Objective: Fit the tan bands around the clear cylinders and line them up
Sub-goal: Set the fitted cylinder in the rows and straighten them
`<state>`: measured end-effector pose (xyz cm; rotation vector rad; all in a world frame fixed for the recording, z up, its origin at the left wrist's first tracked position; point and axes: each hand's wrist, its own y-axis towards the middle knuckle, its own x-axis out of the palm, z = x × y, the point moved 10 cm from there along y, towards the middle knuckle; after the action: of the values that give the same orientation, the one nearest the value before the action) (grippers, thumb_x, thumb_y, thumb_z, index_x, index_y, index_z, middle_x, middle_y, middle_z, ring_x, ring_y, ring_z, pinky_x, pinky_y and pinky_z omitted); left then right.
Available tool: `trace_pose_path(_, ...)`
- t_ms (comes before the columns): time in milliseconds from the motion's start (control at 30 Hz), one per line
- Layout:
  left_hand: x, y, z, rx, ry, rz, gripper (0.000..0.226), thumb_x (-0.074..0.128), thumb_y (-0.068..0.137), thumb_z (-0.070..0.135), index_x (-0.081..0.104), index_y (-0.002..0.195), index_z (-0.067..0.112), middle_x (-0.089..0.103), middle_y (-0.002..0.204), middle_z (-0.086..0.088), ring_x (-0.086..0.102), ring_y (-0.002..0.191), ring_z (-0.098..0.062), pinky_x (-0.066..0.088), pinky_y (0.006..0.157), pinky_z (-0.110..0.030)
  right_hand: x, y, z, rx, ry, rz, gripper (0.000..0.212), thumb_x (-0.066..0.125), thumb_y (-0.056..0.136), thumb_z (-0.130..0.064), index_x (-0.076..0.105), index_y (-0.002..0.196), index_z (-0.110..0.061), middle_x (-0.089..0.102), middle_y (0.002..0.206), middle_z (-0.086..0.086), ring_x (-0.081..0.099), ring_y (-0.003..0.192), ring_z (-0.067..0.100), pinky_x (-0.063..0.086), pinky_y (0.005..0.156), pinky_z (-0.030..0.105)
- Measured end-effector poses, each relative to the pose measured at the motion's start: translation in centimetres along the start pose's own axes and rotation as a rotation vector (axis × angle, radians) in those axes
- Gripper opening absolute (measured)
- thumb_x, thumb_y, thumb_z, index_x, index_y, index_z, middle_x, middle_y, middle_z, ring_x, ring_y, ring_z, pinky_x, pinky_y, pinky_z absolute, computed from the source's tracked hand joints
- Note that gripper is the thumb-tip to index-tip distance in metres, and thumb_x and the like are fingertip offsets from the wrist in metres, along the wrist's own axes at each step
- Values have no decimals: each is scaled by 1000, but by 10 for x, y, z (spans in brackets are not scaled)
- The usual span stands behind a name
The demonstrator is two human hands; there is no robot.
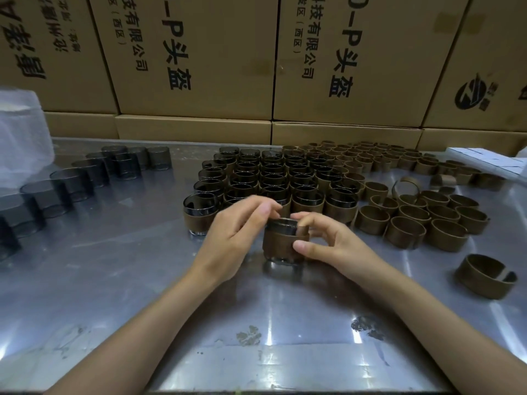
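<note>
- A clear cylinder (pixel 285 243) stands upright on the metal table (pixel 142 280) near the middle of the view, with a tan band (pixel 281 243) wrapped around its lower body.
- The left hand (pixel 236 232), at 9 o'clock of the cylinder, has curled fingers on its rim and side, grasping it.
- The right hand (pixel 333 240), at 3 o'clock, pinches the cylinder, thumb on the band's front and fingers over the rim.
- Banded cylinders (pixel 271 178) stand packed in rows just beyond the hands, at 12 o'clock.
- Loose tan bands (pixel 413 218) lie grouped at 2 o'clock, and one split band (pixel 484 276) sits apart at 3 o'clock.
- Bare clear cylinders (pixel 71 183) run in a line at 9 to 10 o'clock.
- Cardboard boxes (pixel 199 67) with printed characters line the table's far edge.
</note>
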<state>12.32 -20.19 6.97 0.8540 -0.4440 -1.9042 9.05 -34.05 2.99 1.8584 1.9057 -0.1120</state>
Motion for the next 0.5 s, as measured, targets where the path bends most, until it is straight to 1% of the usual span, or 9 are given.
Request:
trace_pose_path(67, -17, 2, 2, 25, 175, 123, 32, 43, 95, 38, 65, 113, 23, 65, 109, 13, 57, 106, 0, 46, 91, -22, -5, 4, -3, -59, -181, 69, 18, 70, 84, -13, 58, 90, -25, 47, 132, -9, 46, 128, 10, 36, 103, 24)
trace_pose_path(100, -25, 3, -1, 10, 281, 160, 35, 45, 93, 38, 61, 120, 24, 61, 119, 14, 53, 114, 1, 43, 100, -26, -4, 5, -3, -73, -221, 86, 20, 68, 86, -9, 58, 92, -25, 45, 134, -9, 40, 132, 8, 36, 105, 26)
trace_pose_path(133, -29, 4, -8, -28, 408, 160, 42, 48, 92, 43, 56, 129, 25, 54, 130, 12, 45, 124, -3, 34, 111, -32, -1, 7, -2, -76, -244, 94, 23, 66, 87, -7, 56, 95, -26, 41, 136, -9, 35, 136, 8, 36, 108, 30)
trace_pose_path(167, -32, 4, -18, -88, 543, 126, 53, 49, 89, 53, 48, 137, 29, 45, 141, 10, 35, 135, -9, 20, 116, -40, 3, 9, -1, -73, -276, 96, 24, 65, 88, -10, 55, 99, -29, 37, 140, -9, 29, 139, 8, 34, 110, 32)
trace_pose_path(233, -36, 3, -42, -223, 770, -4, 81, 45, 77, 79, 26, 147, 44, 22, 158, 6, 9, 148, -20, 0, 115, -55, 12, 13, 3, -66, -419, 93, 34, 67, 87, -28, 50, 115, -37, 24, 150, -8, 16, 142, 9, 24, 112, 32)
trace_pose_path(300, -44, 3, -61, -297, 919, -109, 103, 29, 55, 98, 9, 146, 54, 7, 162, 5, -6, 148, -26, -11, 109, -63, 20, 18, 5, -62, -563, 96, 61, 65, 78, -58, 37, 132, -48, 6, 156, -16, 3, 142, 7, 16, 108, 34)
trace_pose_path(333, -47, 4, -68, -306, 971, -149, 109, 23, 48, 102, 4, 145, 56, 4, 162, 5, -8, 148, -28, -14, 107, -65, 21, 22, 4, -62, -624, 114, 73, 61, 71, -71, 29, 135, -53, 0, 157, -17, -3, 143, 8, 15, 108, 39)
trace_pose_path(400, -48, 6, -80, -320, 1034, -242, 116, 17, 40, 105, 2, 145, 57, 1, 162, 4, -8, 148, -32, -11, 106, -69, 18, 29, 4, -38, -705, 164, 88, 50, 59, -87, 21, 136, -58, -2, 159, -12, -10, 144, 15, 13, 112, 50)
trace_pose_path(500, -47, 10, -93, -361, 989, -293, 117, 24, 39, 106, 13, 145, 56, 11, 161, 5, 5, 148, -31, 7, 110, -68, 11, 41, 9, 22, -717, 216, 90, 49, 54, -91, 29, 134, -55, 12, 159, -6, -10, 145, 19, 16, 114, 54)
